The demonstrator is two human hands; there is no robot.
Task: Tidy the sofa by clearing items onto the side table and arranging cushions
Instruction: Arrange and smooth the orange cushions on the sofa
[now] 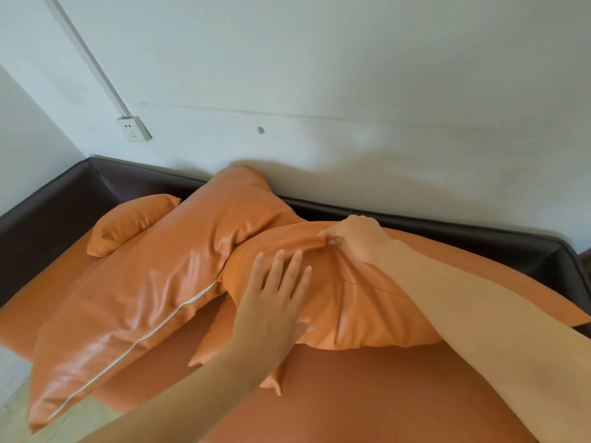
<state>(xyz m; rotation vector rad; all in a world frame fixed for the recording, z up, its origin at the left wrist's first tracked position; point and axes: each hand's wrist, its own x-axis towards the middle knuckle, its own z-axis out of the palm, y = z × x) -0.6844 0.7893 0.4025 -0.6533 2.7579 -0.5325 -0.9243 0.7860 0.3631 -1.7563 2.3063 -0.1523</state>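
cushion (351, 302) under my hands lies on the orange sofa seat (367, 394), its long axis running left to right along the dark brown backrest (415, 223); it is glossy orange leatherette, soft and creased. my left hand (275, 302) rests flat on its front face, fingers straight and spread. my right hand (355, 239) pinches a fold at its top edge, fingers curled. beside it, touching, a longer orange cushion (144, 282) with white piping slants from the backrest toward the seat's front edge. a small orange pillow (128, 222) sits behind it.
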